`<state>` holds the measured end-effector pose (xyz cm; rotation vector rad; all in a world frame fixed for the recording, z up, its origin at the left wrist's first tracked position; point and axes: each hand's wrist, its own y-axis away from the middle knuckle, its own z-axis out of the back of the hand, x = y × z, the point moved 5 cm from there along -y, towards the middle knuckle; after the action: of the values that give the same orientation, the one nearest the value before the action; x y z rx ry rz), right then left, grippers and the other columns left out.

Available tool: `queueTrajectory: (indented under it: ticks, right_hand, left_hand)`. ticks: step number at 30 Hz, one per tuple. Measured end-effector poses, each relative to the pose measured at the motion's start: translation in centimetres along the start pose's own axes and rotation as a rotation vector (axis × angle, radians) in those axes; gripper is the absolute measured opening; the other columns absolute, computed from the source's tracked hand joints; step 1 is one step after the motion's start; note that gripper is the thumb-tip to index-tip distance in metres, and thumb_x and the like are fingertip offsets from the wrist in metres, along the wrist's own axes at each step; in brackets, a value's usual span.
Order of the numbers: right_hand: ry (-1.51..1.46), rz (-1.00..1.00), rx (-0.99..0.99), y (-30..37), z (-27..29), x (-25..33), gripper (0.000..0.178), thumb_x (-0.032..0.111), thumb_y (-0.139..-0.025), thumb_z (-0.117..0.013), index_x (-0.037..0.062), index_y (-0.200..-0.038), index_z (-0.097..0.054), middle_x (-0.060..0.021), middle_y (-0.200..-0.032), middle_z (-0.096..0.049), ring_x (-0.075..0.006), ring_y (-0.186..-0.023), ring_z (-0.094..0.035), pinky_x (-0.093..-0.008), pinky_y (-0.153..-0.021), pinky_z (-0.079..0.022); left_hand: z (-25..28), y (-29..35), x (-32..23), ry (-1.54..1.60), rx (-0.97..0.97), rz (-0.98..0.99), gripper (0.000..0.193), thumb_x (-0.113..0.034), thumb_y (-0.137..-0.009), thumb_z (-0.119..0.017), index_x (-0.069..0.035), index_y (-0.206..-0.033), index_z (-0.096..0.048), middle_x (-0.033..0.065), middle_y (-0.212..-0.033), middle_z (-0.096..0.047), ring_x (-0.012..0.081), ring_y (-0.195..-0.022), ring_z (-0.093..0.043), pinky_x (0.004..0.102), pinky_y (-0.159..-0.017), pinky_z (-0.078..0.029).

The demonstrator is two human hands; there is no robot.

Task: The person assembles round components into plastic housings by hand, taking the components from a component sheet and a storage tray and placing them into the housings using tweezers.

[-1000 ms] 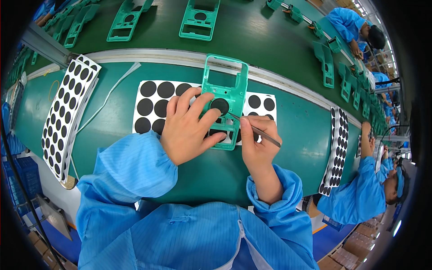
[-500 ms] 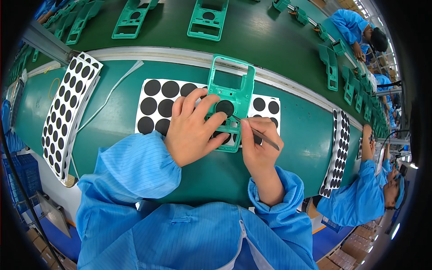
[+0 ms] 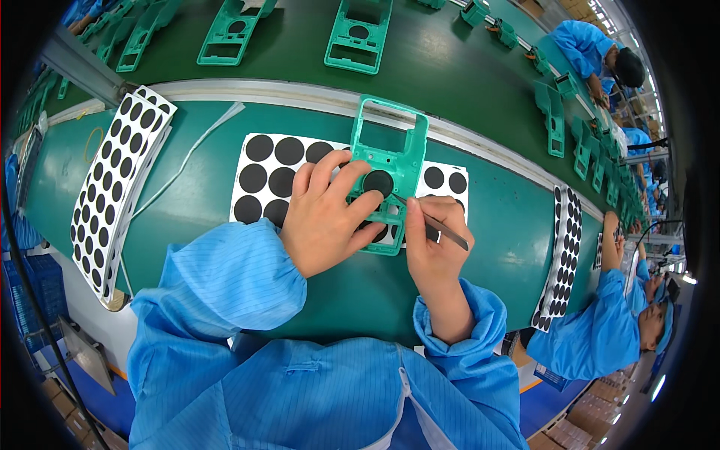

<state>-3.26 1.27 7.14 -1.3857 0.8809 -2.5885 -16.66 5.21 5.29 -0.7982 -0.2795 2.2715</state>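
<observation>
A green plastic housing (image 3: 412, 154) lies over a white sheet of black round stickers (image 3: 253, 178) on the bench in front of me. One black disc (image 3: 378, 183) sits in the round recess of the housing. My left hand (image 3: 326, 214) holds the housing by its left side, fingers bent over the edge and a fingertip close to the disc. The thumb reaches across the lower part. In my right hand (image 3: 436, 244) is a pair of dark metal tweezers (image 3: 448, 232), pinched between thumb and fingers. Their tip meets the lower right rim of the disc; whether it touches is too small to tell.
Stacked sticker sheets (image 3: 120, 187) lie at the left, beside a white cable tie (image 3: 184, 157). More sheets (image 3: 559, 259) lie at the right. Beyond a metal rail, a dark green conveyor carries several green housings (image 3: 358, 37). Co-workers in blue (image 3: 592, 330) sit along the right.
Housings on the conveyor have shifted slightly to the right. Both hands, the held housing and the tweezers keep nearly the same pose; the view has moved a little.
</observation>
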Motion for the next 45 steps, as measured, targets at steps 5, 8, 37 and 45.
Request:
queueTrajectory:
  ticks: [5,8,37,45]
  right_hand:
    - [-0.026,-0.008,-0.019,-0.1,0.1,-0.3,0.01,-0.005,-0.074,-0.063,-0.001,-0.077,-0.054,-0.0123,-0.071,-0.058,-0.0164,-0.056,-0.057,-0.0238,-0.047,-0.044]
    - [-0.027,0.002,-0.009,-0.3,0.4,-0.2,0.011,-0.007,-0.075,-0.061,-0.001,-0.078,-0.052,-0.0128,-0.073,-0.059,-0.0164,-0.06,-0.057,-0.0239,-0.051,-0.045]
    - [0.632,-0.346,0.073,-10.7,6.5,-9.6,0.029,0.031,-0.085,-0.051,0.0033,-0.076,-0.054,-0.0194,-0.071,-0.057,-0.0405,-0.07,-0.054,-0.0471,-0.059,-0.042]
    - [1.056,-0.382,0.125,-14.8,7.8,-19.1,0.024,0.031,-0.086,-0.049,0.0079,-0.082,-0.054,-0.0122,-0.081,-0.062,-0.0358,-0.075,-0.059,-0.0466,-0.065,-0.046]
  left_hand:
    - [0.0,-0.1,0.0,-0.014,0.013,-0.01,0.035,-0.024,-0.06,-0.074,-0.017,-0.092,-0.06,0.0067,-0.112,-0.046,0.0312,-0.112,-0.037,0.0454,-0.083,-0.03]
    - [0.1,-0.5,-0.1,-0.036,0.012,-0.023,0.042,-0.024,-0.06,-0.073,-0.019,-0.099,-0.06,0.008,-0.113,-0.045,0.0322,-0.111,-0.037,0.0453,-0.083,-0.031]
    - [0.4,0.0,-0.6,0.087,0.054,-0.123,0.077,-0.042,-0.063,-0.072,-0.013,-0.128,-0.041,0.0219,-0.129,-0.03,0.0415,-0.12,-0.03,0.0501,-0.095,-0.027]
    - [-1.0,0.9,0.1,-0.026,0.165,-0.129,0.082,-0.053,-0.066,-0.065,-0.009,-0.13,-0.036,0.0222,-0.131,-0.032,0.036,-0.125,-0.029,0.0468,-0.1,-0.024]
